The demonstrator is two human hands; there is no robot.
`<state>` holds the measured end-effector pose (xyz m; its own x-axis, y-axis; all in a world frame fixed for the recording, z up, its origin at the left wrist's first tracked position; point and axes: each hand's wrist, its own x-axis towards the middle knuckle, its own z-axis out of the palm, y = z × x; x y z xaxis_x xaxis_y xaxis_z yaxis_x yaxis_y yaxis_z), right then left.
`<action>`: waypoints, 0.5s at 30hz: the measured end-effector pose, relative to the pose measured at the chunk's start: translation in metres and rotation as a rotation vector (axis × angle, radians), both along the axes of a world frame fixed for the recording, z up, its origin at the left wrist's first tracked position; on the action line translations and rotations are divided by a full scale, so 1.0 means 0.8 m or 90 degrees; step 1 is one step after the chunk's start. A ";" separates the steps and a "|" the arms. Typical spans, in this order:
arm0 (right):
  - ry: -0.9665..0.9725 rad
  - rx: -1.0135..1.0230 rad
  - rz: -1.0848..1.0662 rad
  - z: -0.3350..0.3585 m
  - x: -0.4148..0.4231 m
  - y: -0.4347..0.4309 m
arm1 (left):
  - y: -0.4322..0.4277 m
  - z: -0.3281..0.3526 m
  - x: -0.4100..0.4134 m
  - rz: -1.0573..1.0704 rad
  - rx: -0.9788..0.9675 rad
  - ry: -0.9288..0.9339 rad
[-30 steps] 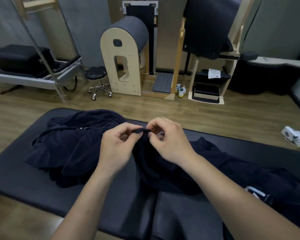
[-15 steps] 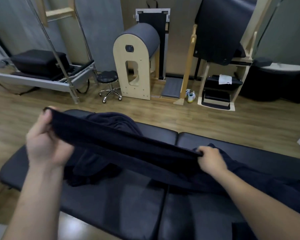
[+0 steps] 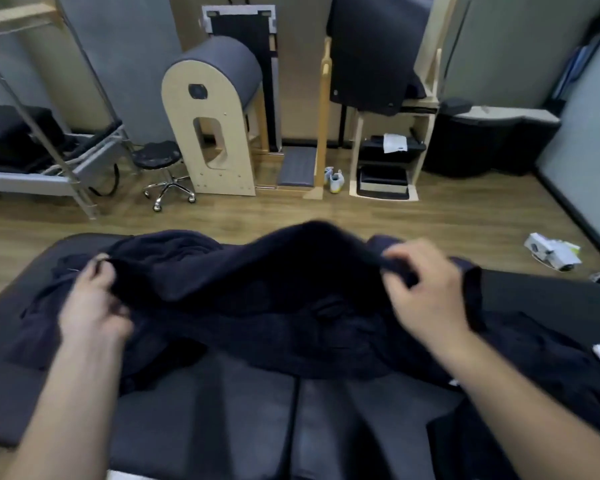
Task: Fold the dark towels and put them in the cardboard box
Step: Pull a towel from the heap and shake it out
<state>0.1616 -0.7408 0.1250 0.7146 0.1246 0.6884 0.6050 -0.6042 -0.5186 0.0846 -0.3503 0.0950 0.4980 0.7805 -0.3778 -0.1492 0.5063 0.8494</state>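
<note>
A dark navy towel [image 3: 274, 282] is spread wide between my hands above a black padded table [image 3: 205, 410]. My left hand [image 3: 90, 303] grips its left edge and my right hand [image 3: 426, 289] grips its right edge, and the cloth billows up in the middle. More dark towels lie crumpled on the table, a heap at the left [image 3: 49, 306] and another at the right [image 3: 541, 358] with a white label. No cardboard box is in view.
Beyond the table is wood floor with a wooden arched barrel [image 3: 212, 126], a rolling stool [image 3: 163, 168], a metal-framed bed [image 3: 42, 168] at the left and a wooden stand [image 3: 385, 161]. A white device [image 3: 551, 252] lies on the floor at the right.
My hands went from pinching one spot together to pulling the towel out wide. My left hand has since dropped lower and my right hand has moved further right, and the cloth now bulges upward.
</note>
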 end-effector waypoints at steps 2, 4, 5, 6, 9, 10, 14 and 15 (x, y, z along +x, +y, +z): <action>0.109 -0.027 0.027 -0.068 -0.037 0.006 | -0.079 -0.012 -0.002 -0.218 -0.116 0.077; 0.196 -0.074 0.043 -0.123 -0.074 0.018 | -0.154 -0.057 -0.011 -0.409 -0.240 0.138; 0.228 -0.097 0.055 -0.141 -0.092 0.025 | -0.197 -0.069 -0.018 -0.484 -0.265 0.191; 0.261 -0.119 0.071 -0.153 -0.106 0.032 | -0.233 -0.081 -0.023 -0.539 -0.278 0.221; 0.314 -0.183 0.111 -0.175 -0.134 0.043 | -0.287 -0.096 -0.029 -0.510 -0.323 0.221; 0.311 -0.201 0.113 -0.177 -0.139 0.043 | -0.290 -0.098 -0.024 -0.471 -0.346 0.208; 0.379 0.031 -0.001 -0.178 -0.139 0.028 | -0.270 -0.077 -0.006 -0.405 -0.419 0.112; 0.464 0.164 -0.073 -0.174 -0.133 0.024 | -0.266 -0.066 -0.004 -0.427 -0.421 0.092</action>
<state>0.0549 -0.7213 -0.0142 0.9963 -0.0777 0.0371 -0.0018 -0.4489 -0.8936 0.0812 -0.5629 0.0422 0.6786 -0.0453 -0.7331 0.4307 0.8331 0.3472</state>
